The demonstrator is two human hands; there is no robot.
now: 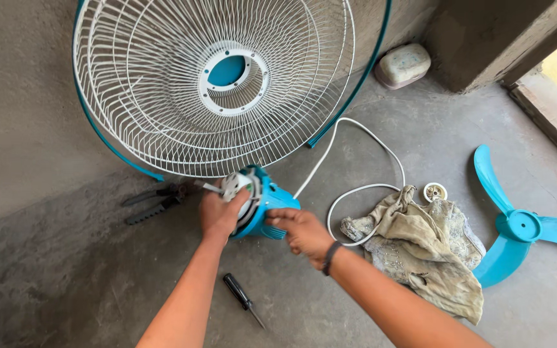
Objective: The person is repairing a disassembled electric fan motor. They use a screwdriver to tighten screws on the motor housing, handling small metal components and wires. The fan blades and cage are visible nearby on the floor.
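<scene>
A blue fan motor housing [272,196] with a white front plate and shaft lies on its side on the concrete floor. My left hand [219,211] grips its white front end. My right hand [301,231] holds the blue rear shell from the right. A white power cord [362,188] runs from the housing and loops across the floor.
A white wire fan guard [162,96] with a blue rim leans on the wall behind. Black pliers [153,203] lie to the left, a black screwdriver [243,299] near my arms. A dirty rag [420,251], a blue fan blade [517,229], a small white cap [434,191] and a soap-like box [403,64] sit right.
</scene>
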